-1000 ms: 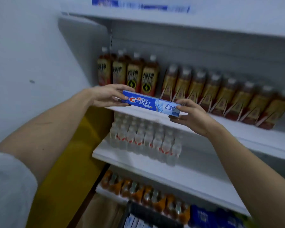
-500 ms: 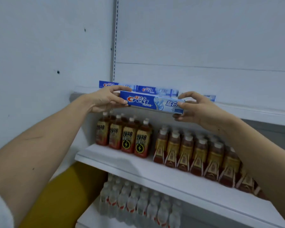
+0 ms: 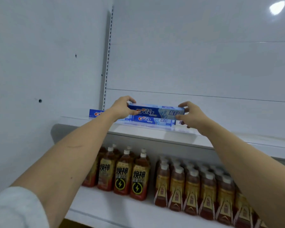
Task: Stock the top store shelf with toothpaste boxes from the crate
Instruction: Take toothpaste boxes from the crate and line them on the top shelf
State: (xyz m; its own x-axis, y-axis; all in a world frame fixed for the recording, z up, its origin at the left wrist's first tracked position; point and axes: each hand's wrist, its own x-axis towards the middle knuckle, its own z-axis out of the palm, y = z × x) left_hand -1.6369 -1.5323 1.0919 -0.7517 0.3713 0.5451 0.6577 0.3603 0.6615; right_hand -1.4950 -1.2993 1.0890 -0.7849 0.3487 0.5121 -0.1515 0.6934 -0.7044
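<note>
Left hand grip pinches left end of the held toothpaste box, right hand grip pinches right end; box level, over the top shelf front. Directly under it a second toothpaste box lies on the shelf, a third at far left near the slotted upright. Clear lip runs along shelf edge. White back panel behind, open room above boxes. Shelf to the right bare. Drink bottles stand on the shelf below.

A left hand hides part of the shelved toothpaste box; bottles run off frame's lower right.
</note>
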